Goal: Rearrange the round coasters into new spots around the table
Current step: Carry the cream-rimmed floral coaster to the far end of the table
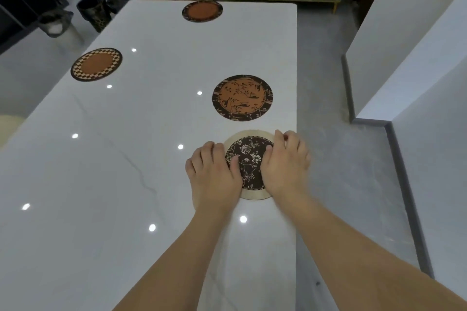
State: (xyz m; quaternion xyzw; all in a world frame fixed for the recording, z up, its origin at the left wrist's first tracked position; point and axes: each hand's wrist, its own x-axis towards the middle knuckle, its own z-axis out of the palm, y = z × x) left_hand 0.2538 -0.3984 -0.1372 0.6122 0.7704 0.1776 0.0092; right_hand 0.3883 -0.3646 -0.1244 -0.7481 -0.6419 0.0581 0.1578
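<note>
table (126, 171) left open, branch-patterned coaster (242, 98) ahead

Four round coasters (250, 156), two hands (214, 177).

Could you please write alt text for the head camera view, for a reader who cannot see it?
Both hands, left hand and right hand, rest on a floral coaster near the right edge of a white table. Three more round coasters lie farther along the table.

No text or label is legible anywhere here
</note>
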